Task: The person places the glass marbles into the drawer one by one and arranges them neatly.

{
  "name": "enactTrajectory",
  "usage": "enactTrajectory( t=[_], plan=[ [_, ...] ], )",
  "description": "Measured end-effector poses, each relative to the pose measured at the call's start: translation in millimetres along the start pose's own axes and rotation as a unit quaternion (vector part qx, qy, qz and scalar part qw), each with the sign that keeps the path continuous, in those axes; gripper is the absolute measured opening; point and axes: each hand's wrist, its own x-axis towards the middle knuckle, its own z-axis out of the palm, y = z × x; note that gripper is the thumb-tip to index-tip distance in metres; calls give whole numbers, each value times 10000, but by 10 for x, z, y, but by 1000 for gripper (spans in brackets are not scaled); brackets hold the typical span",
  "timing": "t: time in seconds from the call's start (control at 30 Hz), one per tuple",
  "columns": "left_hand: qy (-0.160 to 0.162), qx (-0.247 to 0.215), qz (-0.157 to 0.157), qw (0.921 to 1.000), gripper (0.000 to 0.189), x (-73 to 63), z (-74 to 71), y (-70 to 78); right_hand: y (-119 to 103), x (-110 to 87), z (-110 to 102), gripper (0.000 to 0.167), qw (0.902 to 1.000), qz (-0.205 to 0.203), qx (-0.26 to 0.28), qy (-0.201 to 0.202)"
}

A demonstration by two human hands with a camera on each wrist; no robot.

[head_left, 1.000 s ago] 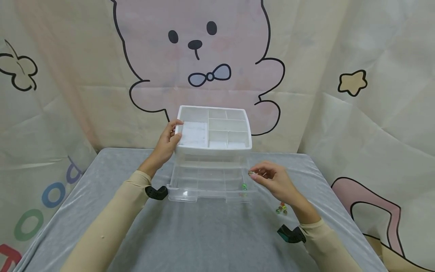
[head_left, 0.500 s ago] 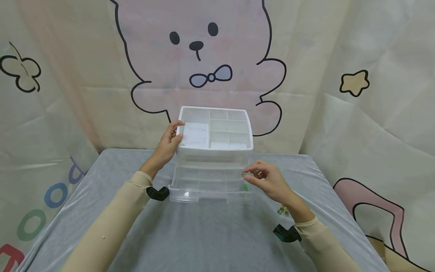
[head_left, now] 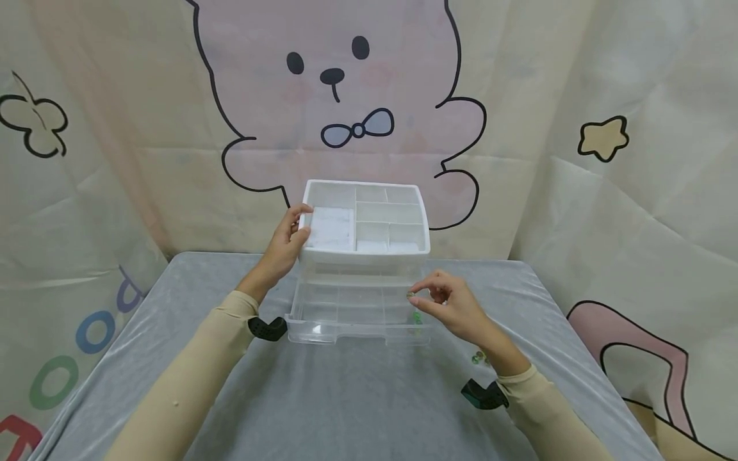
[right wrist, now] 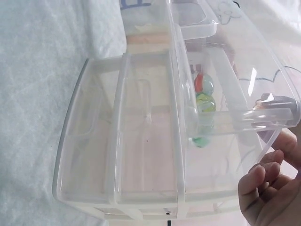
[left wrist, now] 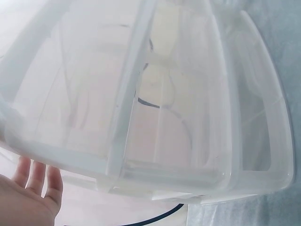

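A small storage unit has a white compartment tray (head_left: 331, 227) on top and a clear plastic drawer (head_left: 357, 333) pulled out below it. My left hand (head_left: 282, 242) grips the tray's left edge, and its fingers also show at the lower left of the left wrist view. Over the right end of the drawer, my right hand (head_left: 461, 308) pinches a glass marble (head_left: 410, 294) between thumb and index finger. Several marbles (right wrist: 205, 102) lie in a compartment of the drawer, coloured red, yellow-green and green.
Several loose marbles (head_left: 478, 358) lie on the grey cloth-covered table (head_left: 346, 403), partly hidden by my right wrist. Further clear drawers (right wrist: 146, 136) sit shut in the unit below. A printed cloth backdrop (head_left: 519, 160) stands behind.
My right hand has moved left with the pinched marble, from beside the drawer's right edge to over its right compartments. My left hand keeps its grip on the tray.
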Motion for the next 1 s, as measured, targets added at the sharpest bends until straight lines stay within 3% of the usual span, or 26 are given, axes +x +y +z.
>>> enactTrajectory(
  t=[0.2,0.4,1.0],
  plan=[
    [36,-36,105,9999,40,4,8,1,-42,11,-5,9,9996,246,-112,-31],
    [132,-63,196,9997,39,18,18,-3,-52,18,-11,9,9996,234,-181,-19],
    [90,-79,167,9998,40,11,19,1,-24,-30,-124,15,9989,115,293,-353]
  ],
)
